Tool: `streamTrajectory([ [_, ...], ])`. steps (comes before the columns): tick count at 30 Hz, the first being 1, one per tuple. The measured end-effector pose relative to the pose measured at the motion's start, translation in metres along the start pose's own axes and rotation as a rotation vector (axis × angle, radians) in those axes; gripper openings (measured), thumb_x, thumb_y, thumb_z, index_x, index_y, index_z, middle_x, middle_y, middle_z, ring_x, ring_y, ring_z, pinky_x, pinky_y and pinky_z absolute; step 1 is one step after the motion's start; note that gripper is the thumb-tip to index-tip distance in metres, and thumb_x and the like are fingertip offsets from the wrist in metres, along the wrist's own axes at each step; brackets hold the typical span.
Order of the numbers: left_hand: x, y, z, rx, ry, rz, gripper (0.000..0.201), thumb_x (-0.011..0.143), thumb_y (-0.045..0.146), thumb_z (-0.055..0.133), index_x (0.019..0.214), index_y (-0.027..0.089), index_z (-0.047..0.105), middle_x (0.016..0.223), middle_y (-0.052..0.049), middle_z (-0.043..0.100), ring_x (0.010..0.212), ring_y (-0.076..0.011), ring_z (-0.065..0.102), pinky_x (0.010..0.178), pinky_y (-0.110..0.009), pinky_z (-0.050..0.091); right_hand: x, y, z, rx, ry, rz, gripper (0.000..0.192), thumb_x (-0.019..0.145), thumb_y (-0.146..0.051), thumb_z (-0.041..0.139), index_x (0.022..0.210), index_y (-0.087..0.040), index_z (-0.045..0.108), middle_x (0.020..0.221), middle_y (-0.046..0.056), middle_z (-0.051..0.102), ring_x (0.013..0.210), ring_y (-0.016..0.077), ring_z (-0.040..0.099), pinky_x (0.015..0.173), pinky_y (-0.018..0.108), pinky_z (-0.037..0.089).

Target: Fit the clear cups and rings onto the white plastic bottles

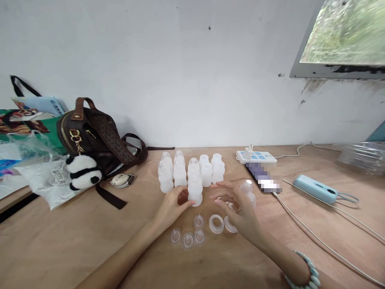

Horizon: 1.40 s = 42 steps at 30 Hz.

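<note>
My left hand [176, 202] grips the lower part of a frosted white baby bottle [195, 192], which stands upright at the front of a group. My right hand [236, 204] hovers to its right, fingers apart, nothing visible in them. Behind stand capped bottles [180, 176] on the left and uncapped bottles [218, 168] on the right. Several clear nipples [188, 241] lie nearest me. A white screw ring [216, 224] is beside another ring [230, 224], partly covered by my right hand. Clear domed caps [247, 185] sit beyond that hand, some of them hidden.
At the left are a brown backpack [90, 132], a panda plush [83, 172], a plastic bag [45, 180] and a beige gadget [122, 180]. A power strip [261, 157], phone [261, 176], blue power bank [315, 188] and white cables [313, 230] occupy the right side.
</note>
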State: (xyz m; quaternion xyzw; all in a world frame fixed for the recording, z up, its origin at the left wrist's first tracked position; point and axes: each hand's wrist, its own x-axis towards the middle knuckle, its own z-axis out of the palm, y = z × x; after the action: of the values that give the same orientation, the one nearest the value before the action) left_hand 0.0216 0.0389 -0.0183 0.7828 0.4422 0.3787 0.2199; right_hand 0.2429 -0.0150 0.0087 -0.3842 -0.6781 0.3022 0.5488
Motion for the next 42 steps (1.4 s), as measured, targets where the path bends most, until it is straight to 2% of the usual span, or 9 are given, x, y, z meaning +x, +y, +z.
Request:
streamTrajectory([
  [2,-0.001,0.001,-0.009,0.03,0.063,0.017,0.008,0.083,0.025,0.059,0.082,0.018,0.059,0.082,-0.004,0.068,0.076,-0.0196,0.061,0.073,-0.033,0.05,0.001,-0.002,-0.003,-0.029,0.022,-0.005,0.025,0.09,-0.029,0.058,0.114,-0.024,0.055,0.109,0.008,0.071,0.084,0.0183,0.073,0.072,0.033,0.062],
  [5,-0.002,0.01,-0.025,0.018,0.085,0.04,0.013,0.083,0.021,0.051,0.07,0.02,0.049,0.073,-0.001,0.064,0.071,-0.0173,0.058,0.072,-0.032,0.048,0.002,-0.002,-0.007,-0.075,0.05,-0.018,0.022,0.089,-0.028,0.06,0.111,-0.025,0.056,0.105,0.007,0.072,0.08,0.0175,0.071,0.07,0.032,0.06],
  [8,-0.005,0.021,-0.034,-0.278,-0.139,0.018,0.012,0.084,0.025,0.052,0.074,0.02,0.055,0.079,-0.005,0.072,0.075,-0.0194,0.066,0.074,-0.034,0.052,0.003,0.001,-0.01,-0.104,0.059,-0.023,0.02,0.089,-0.027,0.06,0.109,-0.025,0.057,0.104,0.006,0.071,0.08,0.018,0.071,0.069,0.032,0.058],
  [11,-0.008,0.024,-0.03,-0.568,-0.44,-0.072,0.022,0.086,0.028,0.053,0.1,0.019,0.068,0.102,-0.011,0.078,0.096,-0.0257,0.072,0.089,-0.043,0.054,0.002,0.004,-0.011,-0.135,0.049,-0.01,0.017,0.09,-0.027,0.058,0.107,-0.024,0.058,0.102,0.006,0.071,0.081,0.0185,0.069,0.071,0.033,0.057],
  [13,-0.009,0.021,-0.024,-0.601,-0.502,-0.129,0.032,0.087,0.029,0.053,0.113,0.021,0.07,0.115,-0.01,0.075,0.109,-0.0269,0.069,0.1,-0.048,0.05,0.002,0.005,-0.011,-0.154,0.048,-0.011,0.017,0.091,-0.027,0.057,0.107,-0.024,0.059,0.101,0.006,0.071,0.08,0.0184,0.069,0.072,0.034,0.056],
  [17,-0.004,0.009,-0.012,-0.618,-0.437,-0.146,0.038,0.087,0.029,0.052,0.119,0.022,0.07,0.12,-0.008,0.072,0.115,-0.0266,0.066,0.107,-0.051,0.044,0.002,0.006,-0.012,-0.18,0.05,-0.025,0.017,0.091,-0.026,0.057,0.108,-0.024,0.058,0.1,0.007,0.071,0.079,0.0182,0.068,0.07,0.034,0.056],
  [30,0.024,-0.027,0.004,-0.541,-0.285,-0.168,0.039,0.086,0.033,0.053,0.117,0.016,0.069,0.117,-0.013,0.073,0.109,-0.0262,0.069,0.102,-0.049,0.049,0.005,0.004,-0.015,-0.185,0.059,-0.025,0.011,0.09,-0.024,0.055,0.101,-0.023,0.06,0.091,0.005,0.07,0.074,0.0169,0.066,0.063,0.029,0.054],
  [37,0.038,-0.031,0.01,-0.53,-0.28,-0.16,0.037,0.086,0.03,0.053,0.116,0.014,0.067,0.118,-0.013,0.073,0.111,-0.0254,0.068,0.103,-0.047,0.048,0.008,0.002,-0.022,-0.191,0.079,-0.005,0.009,0.091,-0.025,0.055,0.096,-0.022,0.061,0.082,0.003,0.068,0.074,0.0176,0.067,0.057,0.025,0.051],
  [42,0.034,-0.027,0.009,-0.503,-0.345,-0.135,0.032,0.087,0.03,0.053,0.113,0.016,0.068,0.117,-0.011,0.072,0.109,-0.0242,0.066,0.1,-0.042,0.048,0.011,0.004,-0.026,-0.295,0.107,-0.097,0.008,0.091,-0.024,0.054,0.089,-0.021,0.062,0.082,0.003,0.069,0.075,0.0172,0.066,0.067,0.028,0.052],
])
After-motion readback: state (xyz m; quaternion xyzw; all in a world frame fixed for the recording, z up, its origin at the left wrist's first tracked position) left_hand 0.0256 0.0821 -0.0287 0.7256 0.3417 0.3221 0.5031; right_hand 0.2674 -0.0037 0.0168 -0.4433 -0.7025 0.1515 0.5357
